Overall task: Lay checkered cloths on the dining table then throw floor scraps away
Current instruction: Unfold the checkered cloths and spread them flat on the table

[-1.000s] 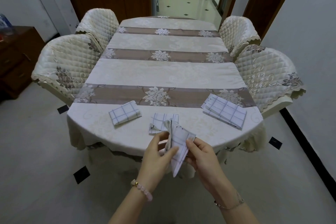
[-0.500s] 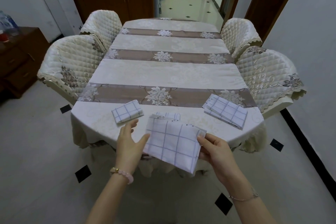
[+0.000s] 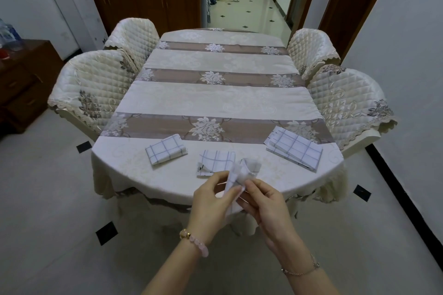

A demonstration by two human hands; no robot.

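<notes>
Pinching checkered cloth [image 3: 242, 170] — left hand [image 3: 211, 200], right hand [image 3: 266, 207]

table [image 3: 215, 103] | near edge: left cloth [image 3: 166, 149], middle cloth [image 3: 215, 160], right cloth [image 3: 296, 147] | chairs [image 3: 96, 88] both sides

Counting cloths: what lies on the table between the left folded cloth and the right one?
One more folded cloth, partly behind the held cloth; the head view shows it.
</notes>
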